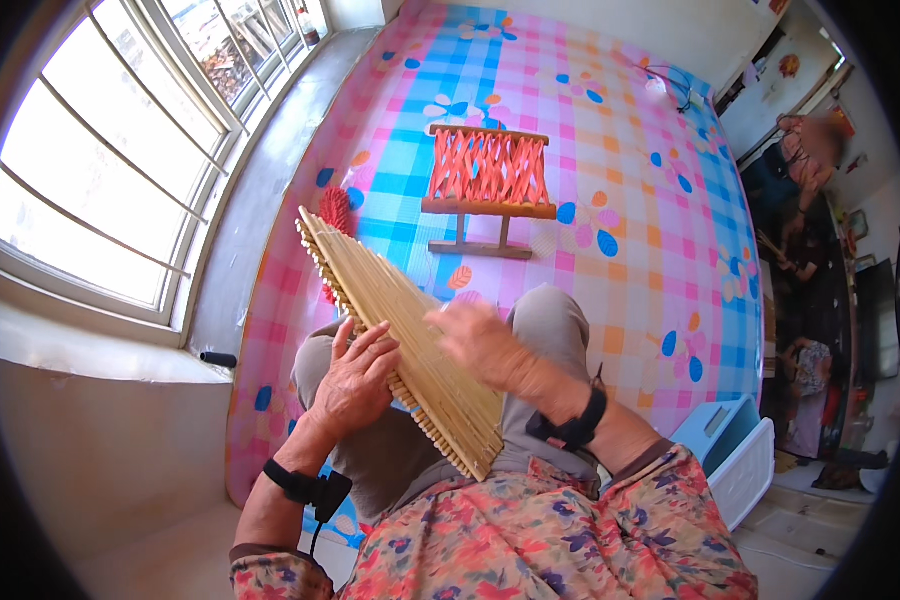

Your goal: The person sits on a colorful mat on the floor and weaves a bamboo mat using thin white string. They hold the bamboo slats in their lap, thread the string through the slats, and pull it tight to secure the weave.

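Observation:
A long panel of pale, straw-coloured sticks laid side by side (410, 320) slants across my lap. Its far end points up and to the left, and a row of stick ends shows along its left edge. My left hand (355, 378) grips that left edge, its fingers lying over the top; what the palm does underneath is hidden. Over the right side of the panel is my right hand (480, 342), blurred by motion, so its fingers cannot be made out. A dark strap with a small device circles each wrist.
Ahead stands a low wooden folding stool (490, 170) with a red woven seat. A red bundle (338, 210) lies beside the panel's far end. The floor covering (630, 330) is checked and flowered. A barred window (100, 150) is left, blue and white bins (730, 450) right, another person (808, 165) far right.

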A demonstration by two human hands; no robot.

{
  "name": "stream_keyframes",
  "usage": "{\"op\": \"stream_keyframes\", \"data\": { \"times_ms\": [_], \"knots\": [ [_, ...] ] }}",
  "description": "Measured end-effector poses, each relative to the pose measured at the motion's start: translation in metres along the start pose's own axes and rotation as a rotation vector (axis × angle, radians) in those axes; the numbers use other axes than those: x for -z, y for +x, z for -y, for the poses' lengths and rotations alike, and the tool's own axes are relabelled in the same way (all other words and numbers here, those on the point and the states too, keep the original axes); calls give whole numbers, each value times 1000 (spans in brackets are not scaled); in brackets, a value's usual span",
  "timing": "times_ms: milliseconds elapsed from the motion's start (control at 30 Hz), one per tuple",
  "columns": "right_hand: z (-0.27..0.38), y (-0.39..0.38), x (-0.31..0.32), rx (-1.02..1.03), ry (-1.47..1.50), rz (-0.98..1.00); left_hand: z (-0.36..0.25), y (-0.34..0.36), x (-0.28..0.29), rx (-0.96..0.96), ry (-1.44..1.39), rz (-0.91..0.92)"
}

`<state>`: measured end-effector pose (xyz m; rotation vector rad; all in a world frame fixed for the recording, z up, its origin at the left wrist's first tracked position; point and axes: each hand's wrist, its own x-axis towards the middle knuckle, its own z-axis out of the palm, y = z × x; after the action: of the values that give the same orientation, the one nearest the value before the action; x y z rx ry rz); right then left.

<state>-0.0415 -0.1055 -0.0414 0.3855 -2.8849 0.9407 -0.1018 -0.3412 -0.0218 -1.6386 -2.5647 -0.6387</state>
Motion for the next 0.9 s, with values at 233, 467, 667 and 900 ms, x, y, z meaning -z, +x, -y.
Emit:
{"op": "stream_keyframes", "data": {
  "times_ms": [233, 467, 667, 900],
  "knots": [
    [-11, -10, -43, -108, 370, 310, -2, 4, 1, -93, -5, 41],
    [-46, -8, -52, -383, 1400, 363, -4, 10, -5, -140, -86, -4],
    [-8, 7, -31, -415, 2016, -149, -4, 8, -9, -185, -58, -21],
    [25, 18, -34, -399, 1871, -131, -6, 8, -5, -127, -51, 66]
  ]
}}
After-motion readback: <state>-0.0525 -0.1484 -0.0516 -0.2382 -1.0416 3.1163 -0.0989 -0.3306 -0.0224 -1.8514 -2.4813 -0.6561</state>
